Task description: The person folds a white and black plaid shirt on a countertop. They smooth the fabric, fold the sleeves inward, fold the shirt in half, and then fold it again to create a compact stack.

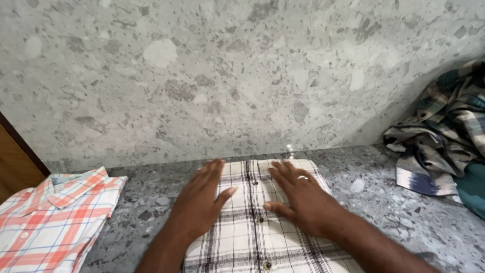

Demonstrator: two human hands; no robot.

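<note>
A folded white shirt with dark plaid lines and a button row (252, 222) lies on the grey speckled stone counter (384, 212) in front of me. My left hand (199, 202) rests flat on its left half, fingers spread and pointing toward the wall. My right hand (298, 194), with a ring on one finger, presses flat on the right half next to the buttons. Neither hand holds anything.
A folded orange and white checked shirt (50, 217) lies at the left end of the counter. A heap of unfolded green and dark plaid clothes (444, 136) sits at the right. A speckled stone wall (227, 76) rises behind; a wooden edge (15, 162) shows far left.
</note>
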